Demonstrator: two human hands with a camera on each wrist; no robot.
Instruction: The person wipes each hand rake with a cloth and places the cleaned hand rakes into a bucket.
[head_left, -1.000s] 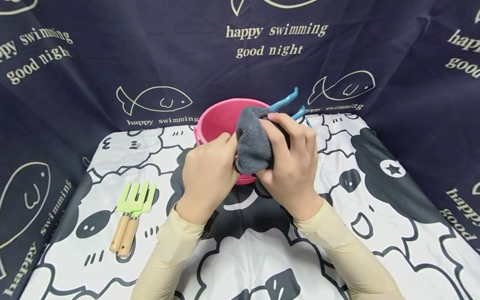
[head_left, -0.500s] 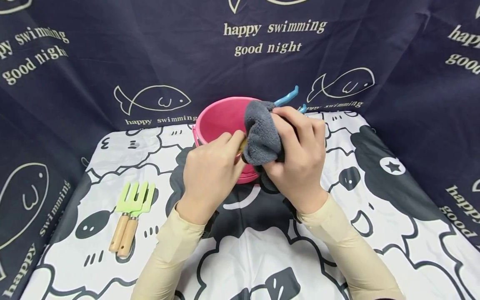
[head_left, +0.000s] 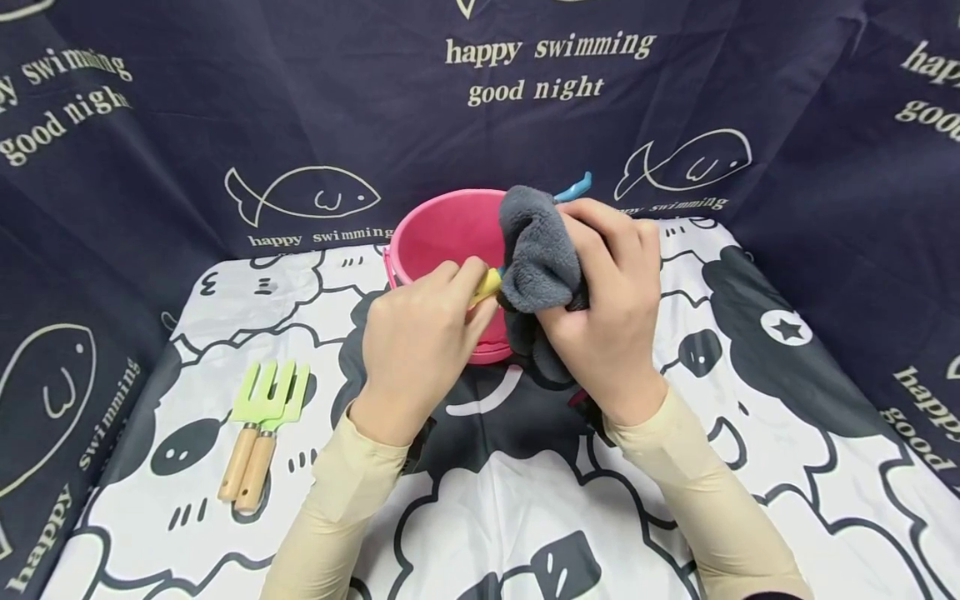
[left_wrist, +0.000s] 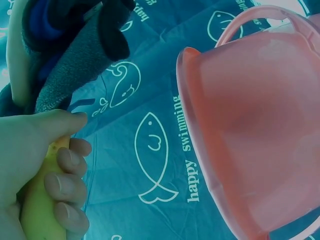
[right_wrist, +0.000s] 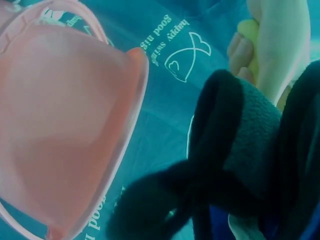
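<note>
My left hand [head_left: 408, 350] grips the yellow handle of a hand rake [head_left: 487, 286]; in the left wrist view the fingers curl round that handle [left_wrist: 42, 210]. Its blue head is mostly covered by a dark grey cloth [head_left: 536, 250], with one bent blue prong tip showing beyond it. My right hand [head_left: 611, 312] holds the cloth bunched round the blue part. In the right wrist view, folds of the cloth [right_wrist: 255, 135] hide most of the tool. Both hands are raised in front of a pink bucket [head_left: 442, 233], overlapping its right side in the head view.
Two green hand forks [head_left: 270, 392] with wooden handles lie side by side on the left of the table. A sheep-patterned cloth [head_left: 480, 508] covers the table. Dark blue fabric [head_left: 337, 100] printed with fish and lettering hangs behind and at both sides.
The right hand and cloth have slid up and rightward along the rake, away from the left hand. More of the yellow handle shows, and fewer blue prongs stick out.
</note>
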